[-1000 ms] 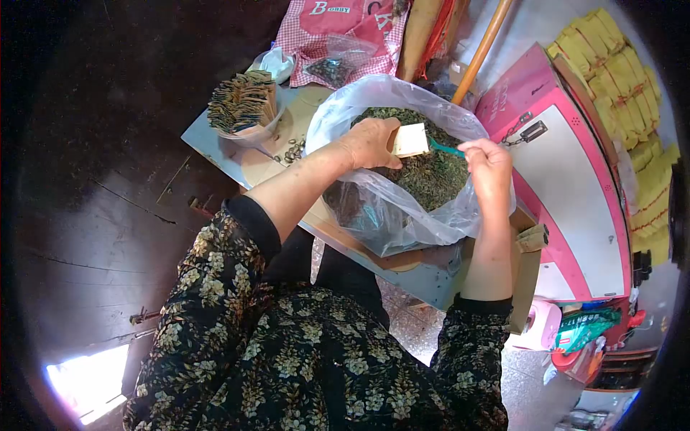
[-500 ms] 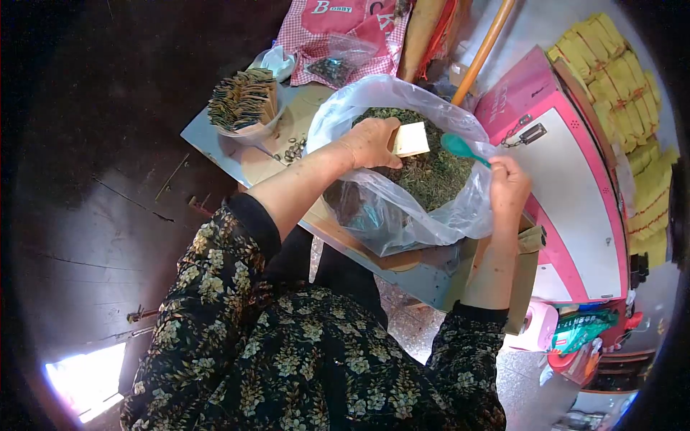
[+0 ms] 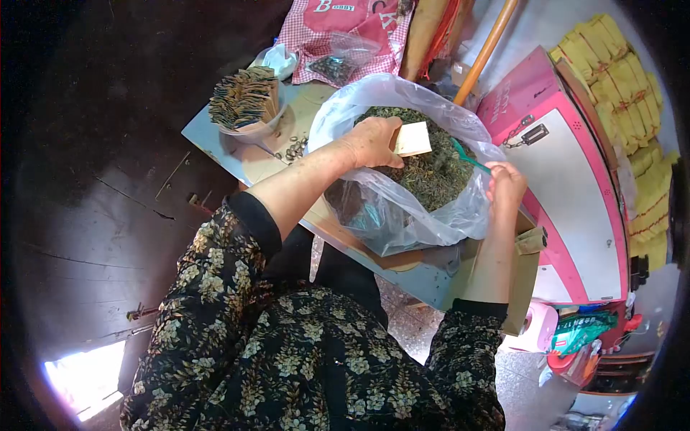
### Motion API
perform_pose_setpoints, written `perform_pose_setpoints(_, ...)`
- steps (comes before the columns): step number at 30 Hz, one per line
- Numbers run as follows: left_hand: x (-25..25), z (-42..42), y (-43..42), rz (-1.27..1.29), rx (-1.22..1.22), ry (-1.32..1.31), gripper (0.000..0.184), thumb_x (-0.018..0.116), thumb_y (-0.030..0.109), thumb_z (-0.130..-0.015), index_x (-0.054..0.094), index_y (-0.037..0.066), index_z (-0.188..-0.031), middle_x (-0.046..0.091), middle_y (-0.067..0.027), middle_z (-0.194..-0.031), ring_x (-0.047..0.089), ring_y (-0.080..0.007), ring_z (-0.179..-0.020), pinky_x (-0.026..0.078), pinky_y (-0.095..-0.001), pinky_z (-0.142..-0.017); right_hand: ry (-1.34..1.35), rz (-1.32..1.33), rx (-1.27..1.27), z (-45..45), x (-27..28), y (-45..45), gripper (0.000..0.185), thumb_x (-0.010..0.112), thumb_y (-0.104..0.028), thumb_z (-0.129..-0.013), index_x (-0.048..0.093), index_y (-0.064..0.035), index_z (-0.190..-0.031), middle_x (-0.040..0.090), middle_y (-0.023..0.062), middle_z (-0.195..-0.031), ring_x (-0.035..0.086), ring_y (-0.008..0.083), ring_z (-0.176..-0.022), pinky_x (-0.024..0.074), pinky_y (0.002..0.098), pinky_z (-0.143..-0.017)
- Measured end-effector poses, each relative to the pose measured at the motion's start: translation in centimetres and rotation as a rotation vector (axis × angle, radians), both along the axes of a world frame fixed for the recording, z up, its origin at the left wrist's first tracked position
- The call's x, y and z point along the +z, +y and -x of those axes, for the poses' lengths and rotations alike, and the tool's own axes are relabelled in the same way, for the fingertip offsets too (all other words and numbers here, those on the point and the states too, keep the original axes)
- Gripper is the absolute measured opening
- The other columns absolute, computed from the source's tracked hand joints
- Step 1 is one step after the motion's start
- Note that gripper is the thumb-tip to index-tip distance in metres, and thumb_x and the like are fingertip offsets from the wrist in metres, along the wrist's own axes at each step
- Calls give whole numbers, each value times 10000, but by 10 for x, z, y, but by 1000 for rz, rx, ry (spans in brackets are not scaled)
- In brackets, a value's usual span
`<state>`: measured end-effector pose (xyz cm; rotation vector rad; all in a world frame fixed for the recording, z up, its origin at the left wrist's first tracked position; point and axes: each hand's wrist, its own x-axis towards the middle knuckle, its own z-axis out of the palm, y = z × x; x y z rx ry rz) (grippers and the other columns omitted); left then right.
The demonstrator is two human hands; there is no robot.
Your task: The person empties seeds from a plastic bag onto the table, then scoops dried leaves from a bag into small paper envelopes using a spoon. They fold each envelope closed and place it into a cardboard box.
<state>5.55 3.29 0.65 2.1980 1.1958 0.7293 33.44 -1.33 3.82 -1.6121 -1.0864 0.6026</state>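
My left hand (image 3: 375,142) pinches a small cream paper packet (image 3: 412,139) above a bowl lined with a clear plastic bag (image 3: 402,230). Dried, shredded green-brown herbs (image 3: 431,179) fill the bag. In my right hand (image 3: 507,183), at the bag's right rim, is the handle of a green plastic spoon (image 3: 471,159). The spoon's head is turned edge-on, low over the herbs; whether it touches them I cannot tell.
Left of the bag, a tub (image 3: 248,133) holds many upright filled packets. Small dark beans or seeds (image 3: 295,149) lie beside it on the table (image 3: 208,133). Behind are a checked cloth (image 3: 359,21) and a small zip bag (image 3: 338,65). A pink-and-white cabinet (image 3: 568,172) stands at the right.
My right hand has lowered slightly, and the spoon has tipped from face-up to edge-on over the herbs. My left hand and the packet have barely moved.
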Motion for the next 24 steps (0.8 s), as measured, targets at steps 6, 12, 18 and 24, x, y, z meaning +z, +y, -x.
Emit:
perform_pose_setpoints(6, -3, 0, 2, 15, -22, 3, 492, 833, 251, -635, 531, 7, -937, 626, -175, -833, 618, -355, -864, 470, -418, -758, 80, -65, 135, 1, 19, -7, 190, 492, -47, -833, 679, -16, -838, 439, -50, -557, 339, 22, -423, 240, 178, -371)
perform_pose_setpoints(12, -2, 0, 2, 28, -30, 19, 510, 827, 254, -639, 535, 7, -978, 629, -174, -844, 619, -354, -874, 472, -417, -770, -48, -75, 318, 30, 25, -5, 192, 488, -29, -831, 679, -6, -842, 436, -56, -560, 342, 13, -449, 249, 193, -389)
perform_pose_setpoints(18, 0, 0, 0, 22, -11, 36, 541, 823, 269, -636, 540, 7, -1015, 634, -186, -889, 619, -361, -915, 477, -416, -803, -631, -272, 386, 63, 33, -10, 173, 511, 1, -807, 678, 5, -849, 592, 5, -655, 521, 81, -579, 399, 247, -535)
perform_pose_setpoints(24, 1, 1, 0, 59, -11, 28, 537, 822, 269, -639, 538, 4, -1010, 634, -194, -895, 615, -370, -925, 476, -419, -807, -846, -550, 369, 55, 38, -19, 144, 539, 0, -818, 674, 6, -868, 615, 50, -681, 577, 114, -655, 457, 272, -620)
